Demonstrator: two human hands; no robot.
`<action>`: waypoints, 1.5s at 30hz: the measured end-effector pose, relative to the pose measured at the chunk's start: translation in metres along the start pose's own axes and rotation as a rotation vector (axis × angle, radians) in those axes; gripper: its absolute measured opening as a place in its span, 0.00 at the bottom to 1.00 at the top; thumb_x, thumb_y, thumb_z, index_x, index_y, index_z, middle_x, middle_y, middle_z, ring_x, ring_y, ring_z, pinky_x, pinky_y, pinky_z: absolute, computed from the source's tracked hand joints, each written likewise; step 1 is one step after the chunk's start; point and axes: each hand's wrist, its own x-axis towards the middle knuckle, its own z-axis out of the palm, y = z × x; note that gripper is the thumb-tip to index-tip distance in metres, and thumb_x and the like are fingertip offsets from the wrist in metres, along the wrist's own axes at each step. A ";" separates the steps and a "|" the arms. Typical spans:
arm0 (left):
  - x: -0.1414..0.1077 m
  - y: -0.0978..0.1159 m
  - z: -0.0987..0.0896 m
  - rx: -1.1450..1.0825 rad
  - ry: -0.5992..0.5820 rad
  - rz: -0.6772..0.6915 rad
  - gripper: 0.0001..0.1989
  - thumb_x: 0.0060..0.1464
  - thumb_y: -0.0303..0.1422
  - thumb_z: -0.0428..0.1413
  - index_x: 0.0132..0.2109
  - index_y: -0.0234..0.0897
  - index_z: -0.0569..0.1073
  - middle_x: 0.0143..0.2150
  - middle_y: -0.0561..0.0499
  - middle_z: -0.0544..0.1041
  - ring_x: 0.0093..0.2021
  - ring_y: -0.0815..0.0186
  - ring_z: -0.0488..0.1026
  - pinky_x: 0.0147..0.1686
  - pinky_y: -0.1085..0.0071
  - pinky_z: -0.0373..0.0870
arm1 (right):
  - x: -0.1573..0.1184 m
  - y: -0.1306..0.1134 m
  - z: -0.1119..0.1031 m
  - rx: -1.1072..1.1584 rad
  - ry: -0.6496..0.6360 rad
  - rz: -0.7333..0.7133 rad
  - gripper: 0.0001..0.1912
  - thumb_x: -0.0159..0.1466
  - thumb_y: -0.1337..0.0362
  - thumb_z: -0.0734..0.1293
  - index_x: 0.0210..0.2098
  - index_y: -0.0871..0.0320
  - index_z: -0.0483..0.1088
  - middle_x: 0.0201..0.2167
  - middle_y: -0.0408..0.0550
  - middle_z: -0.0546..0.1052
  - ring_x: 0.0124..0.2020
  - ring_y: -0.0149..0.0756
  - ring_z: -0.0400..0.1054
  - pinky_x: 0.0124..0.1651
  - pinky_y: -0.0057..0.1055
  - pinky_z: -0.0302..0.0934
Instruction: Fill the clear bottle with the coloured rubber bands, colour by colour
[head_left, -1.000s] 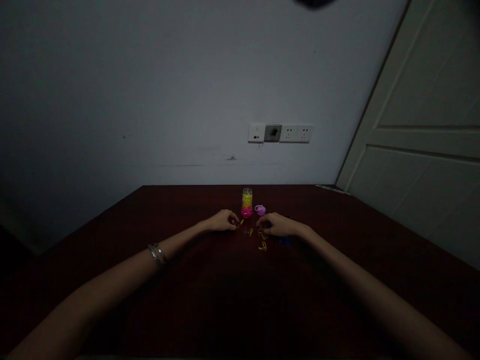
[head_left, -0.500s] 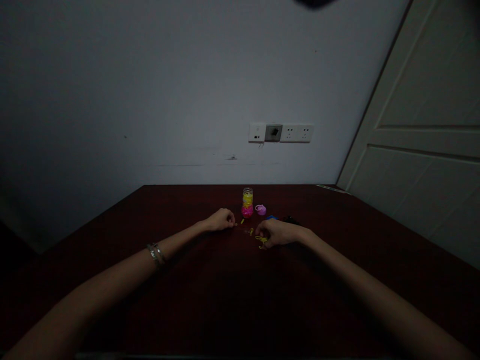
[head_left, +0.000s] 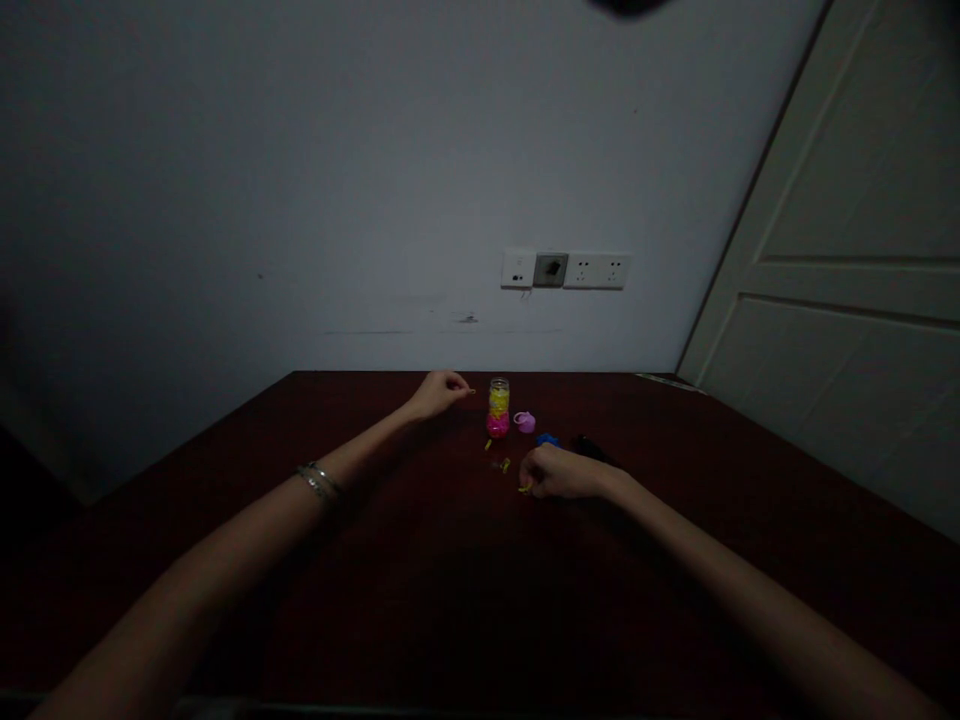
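Observation:
My left hand [head_left: 441, 392] is raised over the table, left of the jar, its thumb and forefinger pinching a small yellow rubber band [head_left: 472, 391]. The open clear jar [head_left: 498, 410] stands upright, yellow bands above and bright pink below. My right hand [head_left: 553, 472] rests low at the tabletop with curled fingers closed around yellow rubber bands [head_left: 525, 490]; how many is hidden. Loose yellow bands [head_left: 505, 465] lie just left of that hand, and another small yellow piece [head_left: 488, 444] sits in front of the jar.
A purple lid with a ring [head_left: 525, 422] lies right of the jar. Beyond my right hand are a blue item [head_left: 547, 440] and a dark object [head_left: 589, 446], too dim to name. The dark red table [head_left: 420, 560] meets a wall with sockets [head_left: 596, 271]; a white door [head_left: 840, 300] stands right.
My left hand has lifted from the tabletop and moved away from me, up beside the jar's mouth, carrying the small band. My right hand has closed further over the yellow bands.

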 end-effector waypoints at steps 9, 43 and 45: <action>0.036 0.037 0.002 -0.008 -0.021 0.121 0.10 0.44 0.32 0.55 0.31 0.27 0.77 0.25 0.49 0.74 0.26 0.71 0.66 0.27 0.75 0.60 | -0.005 -0.014 -0.003 -0.008 0.035 0.016 0.06 0.48 0.74 0.63 0.26 0.63 0.71 0.23 0.43 0.72 0.23 0.27 0.62 0.24 0.22 0.51; -0.004 -0.072 0.063 -0.164 0.169 -0.295 0.20 0.50 0.41 0.46 0.31 0.31 0.76 0.28 0.48 0.75 0.31 0.64 0.70 0.32 0.72 0.63 | 0.087 0.019 -0.078 0.512 0.900 -0.089 0.09 0.49 0.63 0.66 0.29 0.62 0.72 0.30 0.48 0.76 0.34 0.33 0.68 0.42 0.31 0.61; -0.004 -0.071 0.064 -0.164 0.159 -0.279 0.20 0.51 0.41 0.46 0.31 0.30 0.76 0.28 0.48 0.75 0.31 0.64 0.70 0.33 0.72 0.63 | 0.088 0.020 -0.077 0.520 0.896 -0.092 0.09 0.49 0.64 0.66 0.29 0.63 0.72 0.30 0.48 0.76 0.34 0.33 0.68 0.42 0.31 0.61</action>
